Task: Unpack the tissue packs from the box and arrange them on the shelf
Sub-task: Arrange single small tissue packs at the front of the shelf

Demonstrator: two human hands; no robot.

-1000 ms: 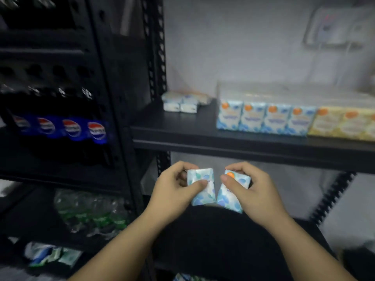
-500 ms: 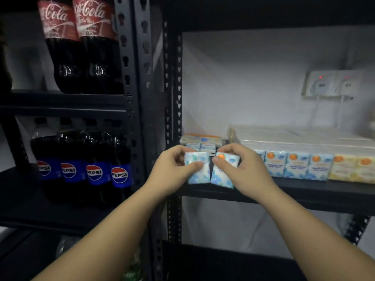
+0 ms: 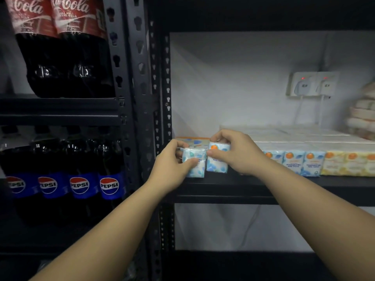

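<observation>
A dim stockroom with a pale back wall and a black metal shelf (image 3: 243,182) fills the head view; a double wall socket (image 3: 313,84) sits on the wall up and to the right of the hands. Left of them, on a neighbouring rack, stand Pepsi bottles (image 3: 79,179) with Coca-Cola bottles (image 3: 56,47) on the level above.

The left hand (image 3: 169,169) pinches one blue-patterned tissue pack (image 3: 193,162) between thumb and fingers, and the right hand (image 3: 236,153) grips a second tissue pack (image 3: 218,158) the same way. The two packs are side by side, touching, at the front left of the shelf board. Just behind the hands lies a small group of earlier packs (image 3: 192,141), and to the right of the right hand runs a row of shelved packs (image 3: 304,162), blue then yellow.

A second ago both packs were held low, under the shelf edge; half a second ago they had risen to its front lip. Now they are over the board, so placement seems nearly done. Whether their bases already rest on it cannot be told.
</observation>
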